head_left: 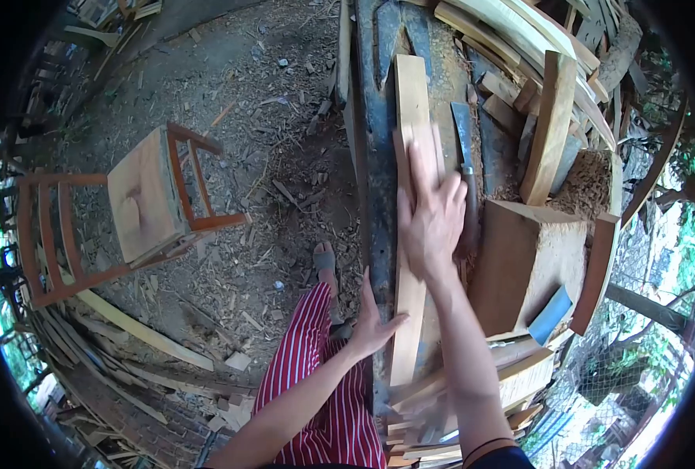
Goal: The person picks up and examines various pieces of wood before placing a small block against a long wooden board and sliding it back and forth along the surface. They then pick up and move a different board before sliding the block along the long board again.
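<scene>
Left hand (372, 324) steadies the near end of a wooden plank (410, 227) while the right hand (432, 219) presses flat on its middle.

Both hands lie open-palmed on the plank, neither curled around it; it runs lengthwise along the dark counter (378, 156), its near end reaching toward a blurred pile of offcuts (418, 426) too smeared to make out. Judging by the loose shavings, shaping seems under way, though the plank shows no clear cut. Beside the right hand lies a long blade (464, 148), its handle hidden. Farther off, a wooden block (519, 266) and stacked boards (511, 39), cut off at the edge.
</scene>
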Demonstrator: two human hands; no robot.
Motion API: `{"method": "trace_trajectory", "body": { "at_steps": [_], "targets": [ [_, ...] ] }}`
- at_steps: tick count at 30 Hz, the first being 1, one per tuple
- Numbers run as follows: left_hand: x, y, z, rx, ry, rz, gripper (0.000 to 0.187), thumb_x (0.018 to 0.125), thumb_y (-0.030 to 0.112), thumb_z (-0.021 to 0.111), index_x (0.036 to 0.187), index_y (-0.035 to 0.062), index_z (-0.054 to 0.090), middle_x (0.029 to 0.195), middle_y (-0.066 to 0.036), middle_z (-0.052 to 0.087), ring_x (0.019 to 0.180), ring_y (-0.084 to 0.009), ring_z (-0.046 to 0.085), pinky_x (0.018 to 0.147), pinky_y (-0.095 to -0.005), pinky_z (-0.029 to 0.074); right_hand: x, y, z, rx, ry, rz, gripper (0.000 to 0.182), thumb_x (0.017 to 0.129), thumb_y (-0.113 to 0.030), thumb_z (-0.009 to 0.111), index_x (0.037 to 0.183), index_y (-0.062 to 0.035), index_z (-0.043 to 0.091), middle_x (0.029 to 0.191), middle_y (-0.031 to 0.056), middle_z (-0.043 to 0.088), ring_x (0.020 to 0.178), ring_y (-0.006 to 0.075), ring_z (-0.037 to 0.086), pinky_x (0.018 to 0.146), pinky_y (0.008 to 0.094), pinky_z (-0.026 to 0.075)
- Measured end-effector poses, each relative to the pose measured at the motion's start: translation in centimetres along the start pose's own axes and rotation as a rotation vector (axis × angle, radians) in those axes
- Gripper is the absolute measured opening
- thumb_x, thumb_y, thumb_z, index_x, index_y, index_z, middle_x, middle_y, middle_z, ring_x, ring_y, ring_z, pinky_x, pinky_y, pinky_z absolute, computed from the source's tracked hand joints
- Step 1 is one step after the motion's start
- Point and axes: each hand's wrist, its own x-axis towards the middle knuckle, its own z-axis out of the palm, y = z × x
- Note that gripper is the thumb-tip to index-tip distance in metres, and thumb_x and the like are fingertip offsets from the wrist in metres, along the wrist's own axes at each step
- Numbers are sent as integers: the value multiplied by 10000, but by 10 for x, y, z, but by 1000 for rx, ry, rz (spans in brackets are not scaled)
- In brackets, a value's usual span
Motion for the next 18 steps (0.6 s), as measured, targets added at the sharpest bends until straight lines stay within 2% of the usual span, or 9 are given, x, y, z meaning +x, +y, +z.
{"method": "trace_trajectory", "body": {
  "at_steps": [2,6,9,13,16,18],
  "targets": [
    [0,4,-3,0,-61,-64,1215,850,377,748,1486,35,-228,1549,-257,-28,1463,-330,45,1191,-454,97,52,-4,9,5,59,15,713,852,-240,625,1502,-329,345,1016,187,469,987,346,510,781,439,460],
    [1,11,-6,7,-89,-67,1204,865,371,730,1471,14,-248,1543,-269,-60,1463,-343,-3,1189,-489,64,156,-9,23,-18,112,72,649,861,-250,582,1467,-351,372,1118,226,500,1091,379,520,863,471,485],
    [0,14,-6,-19,-97,-86,1207,867,360,726,1462,8,-263,1540,-274,-95,1460,-360,-51,1184,-509,30,199,-12,38,-16,163,110,635,858,-266,575,1453,-368,381,1152,230,501,1107,392,512,875,487,482],
    [0,20,-5,-26,-86,-105,1221,856,364,736,1464,1,-259,1548,-272,-133,1459,-367,-99,1183,-518,10,199,-10,38,-25,194,125,639,855,-272,571,1454,-386,377,1194,241,497,1114,402,505,876,503,476],
    [-1,14,-7,51,-68,-91,1227,847,357,748,1474,10,-248,1556,-270,-151,1461,-361,-108,1187,-511,20,150,-10,31,-34,159,100,632,877,-344,555,1470,-422,352,1133,245,513,1102,403,526,890,489,492],
    [0,16,-4,-14,-30,-95,1181,840,356,748,1499,26,-174,1541,-289,-17,1460,-396,21,1189,-501,75,92,-5,29,-47,188,37,622,882,-311,566,1468,-397,379,1065,217,503,1046,380,538,870,450,495]
  ]
}}
